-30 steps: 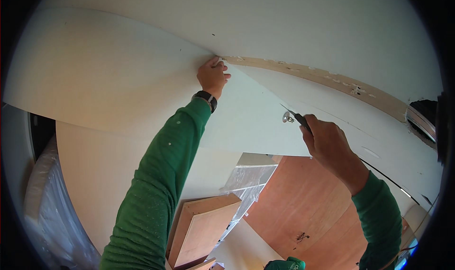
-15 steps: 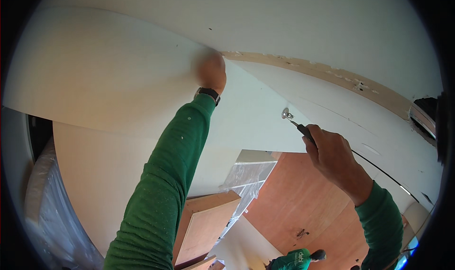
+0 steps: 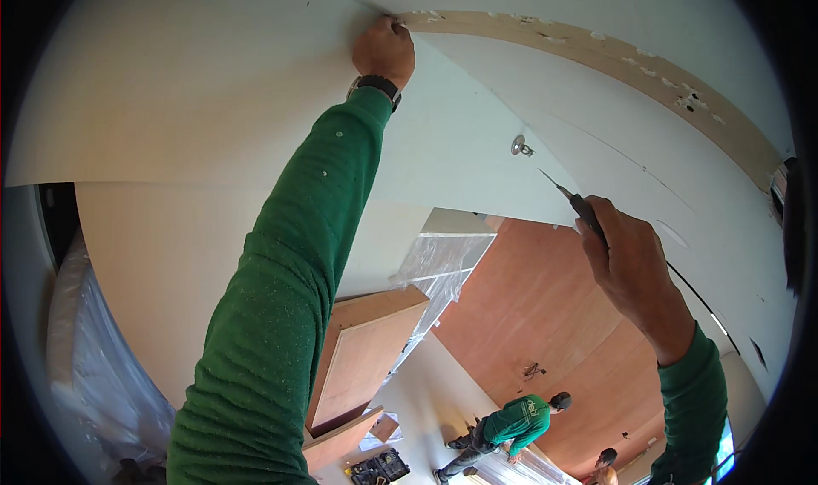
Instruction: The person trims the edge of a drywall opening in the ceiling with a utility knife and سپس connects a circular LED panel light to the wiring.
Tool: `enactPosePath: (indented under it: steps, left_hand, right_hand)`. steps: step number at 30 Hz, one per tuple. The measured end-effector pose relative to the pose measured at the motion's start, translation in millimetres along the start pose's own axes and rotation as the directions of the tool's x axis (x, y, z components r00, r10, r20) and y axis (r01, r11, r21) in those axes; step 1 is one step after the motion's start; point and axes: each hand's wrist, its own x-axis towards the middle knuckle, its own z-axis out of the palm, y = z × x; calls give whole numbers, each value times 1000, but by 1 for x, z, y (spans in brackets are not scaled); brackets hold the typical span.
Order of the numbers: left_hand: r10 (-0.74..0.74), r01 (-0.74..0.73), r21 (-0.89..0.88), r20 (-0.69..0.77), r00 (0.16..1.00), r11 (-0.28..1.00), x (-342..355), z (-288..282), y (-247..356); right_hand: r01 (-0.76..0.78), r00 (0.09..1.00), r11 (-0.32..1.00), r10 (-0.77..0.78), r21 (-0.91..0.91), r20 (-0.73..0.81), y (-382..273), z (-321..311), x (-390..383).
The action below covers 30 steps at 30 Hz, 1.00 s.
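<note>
My left hand [image 3: 385, 52] is raised to the corner where the pale wall panel [image 3: 213, 102] meets the surface above. Its fingers are curled closed beside the end of a tan strip [image 3: 579, 49] with chipped white patches. Whatever those fingers hold, if anything, is hidden. In my right hand [image 3: 632, 264] is a slim tool with a black handle [image 3: 588, 217] and a thin pointed metal shaft. The tool's tip is in the air, apart from a small round metal sprinkler-like fitting [image 3: 521, 146] on the wall panel.
Far below, a person in a green top [image 3: 520, 421] bends near wrapped boards; another person [image 3: 605, 459] is partly visible. A wooden box-like unit [image 3: 366, 357], an open black tool case [image 3: 377, 468] and plastic-wrapped goods [image 3: 106, 357] stand around. A dark gap [image 3: 777, 183] opens at the right.
The view has tilted down, showing more floor. My right hand has drawn the tool's tip away from the metal fitting. My left hand, blurred before, is now steady at the corner.
</note>
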Motion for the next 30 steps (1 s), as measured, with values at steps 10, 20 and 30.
enactPosePath:
  steps: [10,20,30]
  left_hand:
    - [241,-290,85,369,898,953,-37,-24,-33]
    - [-217,570,-465,614,759,677,13,-49,22]
    - [-182,591,-586,608,773,555,-1,-45,34]
  right_hand:
    - [-55,998,998,55,16,8,6,-10,-38]
    - [-119,992,993,118,13,38,23,-12,-87]
    - [-143,988,990,144,-19,54,28,-30,-111]
